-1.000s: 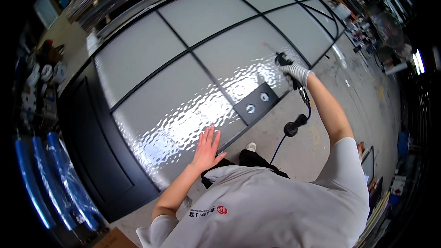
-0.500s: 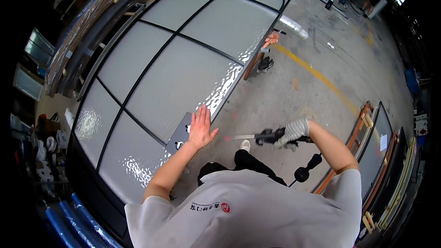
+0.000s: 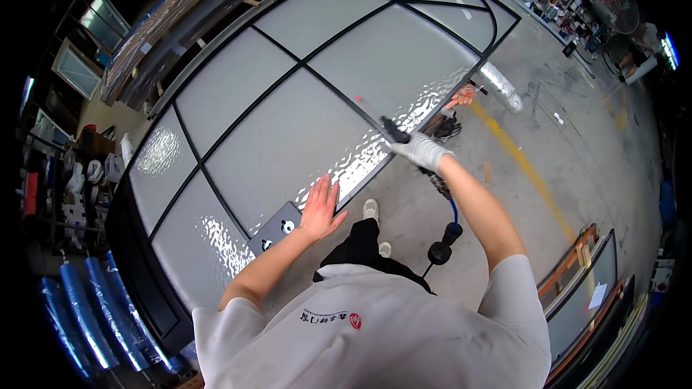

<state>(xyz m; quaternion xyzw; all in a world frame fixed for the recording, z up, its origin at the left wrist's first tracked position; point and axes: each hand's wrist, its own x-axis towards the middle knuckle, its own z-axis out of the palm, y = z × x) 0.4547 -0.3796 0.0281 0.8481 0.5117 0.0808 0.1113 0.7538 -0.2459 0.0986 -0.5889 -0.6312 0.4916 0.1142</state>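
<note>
A large black-framed door panel [image 3: 263,133] with rippled glass and dark glazing bars lies flat to my left. My bare left hand [image 3: 319,212] rests on its near edge, fingers stretched out, next to a dark plate [image 3: 277,229] with small black-and-white fittings. In a striped knit glove, my right hand [image 3: 422,151] is closed round a black hand-held tool [image 3: 394,130] at the panel's right edge. The tool's front is blurred over the glass; whether it touches cannot be told. A blue hose [image 3: 454,210] with black couplings [image 3: 440,252] trails below my right hand.
Beyond the panel's right edge lie a pinkish glove [image 3: 461,95] and a dark glove [image 3: 448,127]. Wrapped lengths [image 3: 187,21] are stacked at far left, blue-wrapped rolls [image 3: 83,310] at near left. Framed panels [image 3: 591,274] lean at right. A person sits near a fan [image 3: 613,1] at far right.
My right hand has swung the tool left and forward, from above the floor to the panel's edge. The hose followed. My left hand stays on the panel edge; the view has shifted.
</note>
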